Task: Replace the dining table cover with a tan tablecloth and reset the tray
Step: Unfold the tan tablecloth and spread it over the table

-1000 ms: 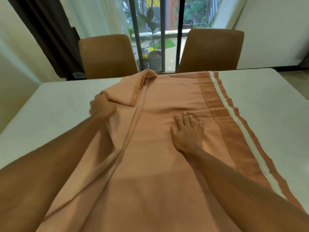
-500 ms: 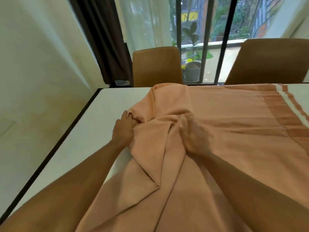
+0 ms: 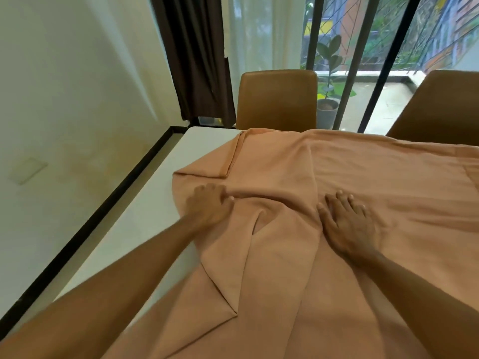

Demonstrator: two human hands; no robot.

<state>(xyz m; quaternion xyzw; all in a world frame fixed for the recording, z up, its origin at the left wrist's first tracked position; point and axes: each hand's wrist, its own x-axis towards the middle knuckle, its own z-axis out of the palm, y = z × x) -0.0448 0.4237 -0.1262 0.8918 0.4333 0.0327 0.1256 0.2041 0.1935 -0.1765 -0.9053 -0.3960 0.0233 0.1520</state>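
A tan tablecloth (image 3: 375, 172) lies partly unfolded over the white dining table (image 3: 145, 218), with folded flaps and creases bunched near its left edge. My left hand (image 3: 210, 208) rests on the cloth's left flap, blurred, fingers bent over a fold; whether it pinches the fabric is unclear. My right hand (image 3: 347, 224) lies flat on the cloth, fingers spread, to the right of the central crease. No tray is in view.
Two brown chairs (image 3: 277, 99) (image 3: 440, 107) stand at the table's far side. A dark curtain (image 3: 199, 60) and window bars are behind them, with a potted plant (image 3: 328, 110) outside. A wall runs along the table's black-edged left side.
The view swung left. My left hand spread the folded flap outward to the left, and my right hand moved left along the cloth and now lies flat again.
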